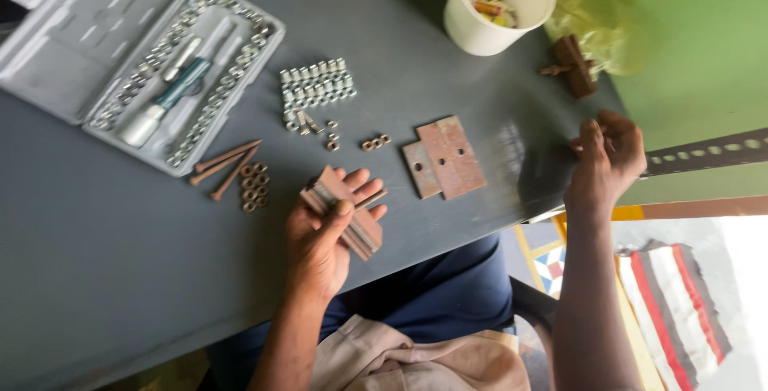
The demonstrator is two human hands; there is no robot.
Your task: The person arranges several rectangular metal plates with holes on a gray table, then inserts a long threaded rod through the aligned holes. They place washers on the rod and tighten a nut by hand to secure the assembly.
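So here's where we're at: our left hand (pixel 332 227) is curled around a stack of rusty brown metal plates (pixel 346 211), thumb pressed over the top and fingers under, held just above the near edge of the grey table (pixel 96 247). Our right hand (pixel 608 155) is out at the table's far right edge, fingers loosely bent; we can't tell if it's pinching anything. As far as we can judge, not much is put together yet. Two flat plates with holes (pixel 445 159) lie overlapping on the table, a few long rusty bolts (pixel 226 165) sit next to a little cluster of brown nuts (pixel 254 185), and the shiny silver nuts (pixel 314 87) are lined up in rows with a few strays nearby, all loose. The socket set case (pixel 144 55) is open with the driver still in its slot. A white bucket (pixel 500 7) holds odds and ends at the back, a brown wooden piece (pixel 574 65) beside it. Green wall on the right, patterned tile and a striped cloth (pixel 676 311) on the floor.
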